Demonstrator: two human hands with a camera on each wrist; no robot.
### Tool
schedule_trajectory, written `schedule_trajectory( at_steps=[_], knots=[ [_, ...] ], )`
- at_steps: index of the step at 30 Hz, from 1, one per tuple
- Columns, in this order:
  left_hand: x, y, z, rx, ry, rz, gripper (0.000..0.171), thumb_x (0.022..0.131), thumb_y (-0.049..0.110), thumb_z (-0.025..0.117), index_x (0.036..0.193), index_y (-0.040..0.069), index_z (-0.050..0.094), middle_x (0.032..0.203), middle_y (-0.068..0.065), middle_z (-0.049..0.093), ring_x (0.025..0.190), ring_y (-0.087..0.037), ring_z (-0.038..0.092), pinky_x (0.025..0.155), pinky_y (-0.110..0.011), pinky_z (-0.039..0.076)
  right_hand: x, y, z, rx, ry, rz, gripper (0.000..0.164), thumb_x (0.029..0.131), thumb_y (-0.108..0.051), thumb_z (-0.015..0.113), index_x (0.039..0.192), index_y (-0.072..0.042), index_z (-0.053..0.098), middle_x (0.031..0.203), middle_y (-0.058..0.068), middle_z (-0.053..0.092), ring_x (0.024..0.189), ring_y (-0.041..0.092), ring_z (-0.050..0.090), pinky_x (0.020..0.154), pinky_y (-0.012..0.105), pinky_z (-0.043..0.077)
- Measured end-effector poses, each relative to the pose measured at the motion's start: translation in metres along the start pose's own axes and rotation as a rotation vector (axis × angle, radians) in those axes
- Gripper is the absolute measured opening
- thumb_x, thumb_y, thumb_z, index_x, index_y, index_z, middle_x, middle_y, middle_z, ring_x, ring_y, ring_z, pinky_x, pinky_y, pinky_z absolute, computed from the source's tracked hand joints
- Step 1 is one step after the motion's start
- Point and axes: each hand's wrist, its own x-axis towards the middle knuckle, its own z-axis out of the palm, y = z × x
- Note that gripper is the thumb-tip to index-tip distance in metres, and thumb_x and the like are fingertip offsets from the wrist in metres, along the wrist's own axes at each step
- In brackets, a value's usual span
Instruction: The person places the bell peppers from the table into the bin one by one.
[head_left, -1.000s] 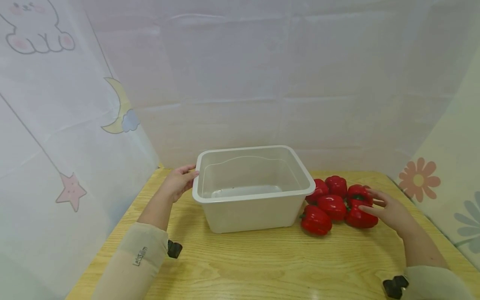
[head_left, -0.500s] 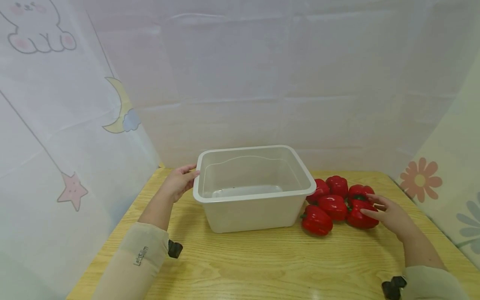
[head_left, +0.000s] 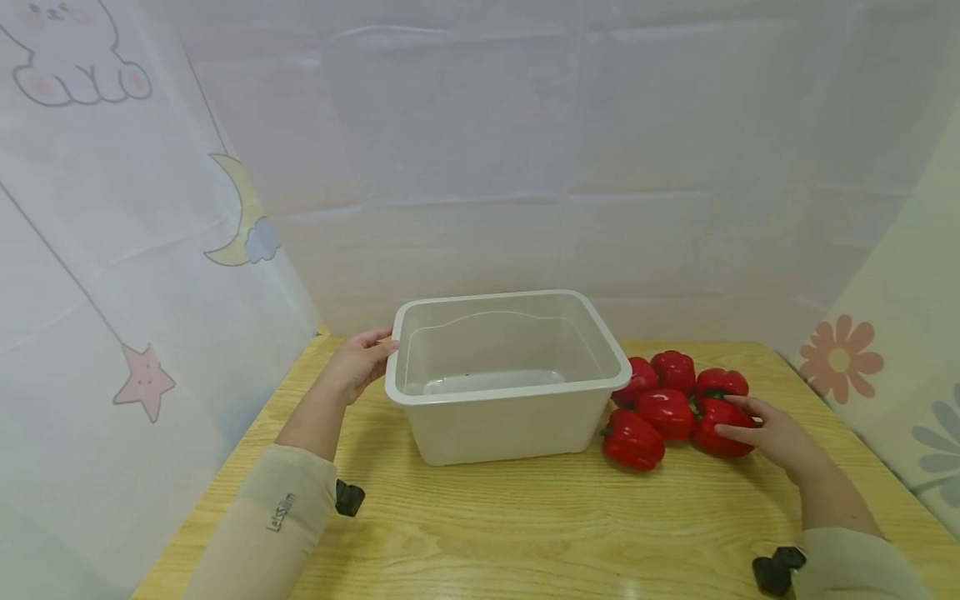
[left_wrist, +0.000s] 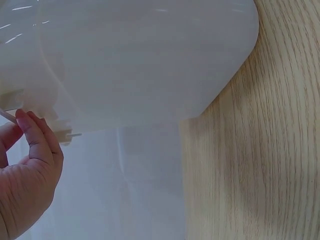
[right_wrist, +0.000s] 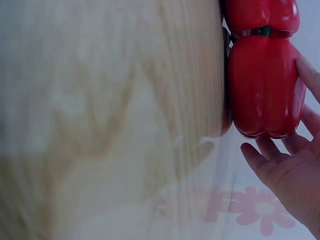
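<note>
Nearest are two light tan sleeves, the left one with dark letters on it, and a small black thing sits at each wrist. The yellow wooden counter spreads out under them. Past the sleeves, the right hand has its thumb and fingers around a shiny red pepper, but I cannot tell how hard it squeezes. This pepper lies at the right front of a bunch of five other red peppers, all close together. Left of the bunch stands a big cream tub, upright, with its top open. The left hand pinches the tub's rim on its left side. Behind the counter hangs a pale, creased sheet. The left side has a pink star and a yellow moon, and the right side has an orange flower.
</note>
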Motion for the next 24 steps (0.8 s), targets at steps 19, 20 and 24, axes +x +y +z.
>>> schedule_trajectory(
  at_steps=[19, 20, 24],
  knots=[
    [0.0, 0.0, 0.001, 0.0, -0.007, -0.008, 0.046, 0.095, 0.013, 0.051, 0.139, 0.005, 0.038, 0.127, -0.024, 0.047, 0.097, -0.022, 0.059, 0.093, -0.039, 0.043, 0.0, 0.013, 0.002, 0.096, -0.077, 0.024, 0.098, 0.082, -0.043, 0.065, 0.144, 0.001, 0.004, 0.14, 0.04, 0.001, 0.122, 0.059, 0.005, 0.091, 0.069, 0.021],
    [0.001, 0.0, 0.001, 0.0, -0.006, -0.011, 0.046, 0.095, 0.013, 0.051, 0.139, 0.005, 0.038, 0.127, -0.023, 0.047, 0.098, -0.022, 0.059, 0.093, -0.038, 0.044, 0.0, 0.014, 0.002, 0.094, -0.081, 0.027, 0.1, 0.081, -0.043, 0.066, 0.144, 0.002, 0.003, 0.14, 0.04, 0.001, 0.121, 0.059, 0.005, 0.092, 0.069, 0.022],
    [0.0, 0.001, 0.001, 0.0, -0.002, -0.014, 0.047, 0.094, 0.013, 0.051, 0.139, 0.005, 0.038, 0.125, -0.023, 0.048, 0.097, -0.021, 0.059, 0.091, -0.036, 0.045, 0.0, 0.016, 0.003, 0.091, -0.075, 0.027, 0.1, 0.08, -0.044, 0.066, 0.144, 0.003, 0.004, 0.139, 0.04, 0.005, 0.12, 0.057, 0.01, 0.092, 0.066, 0.028]
  ],
)
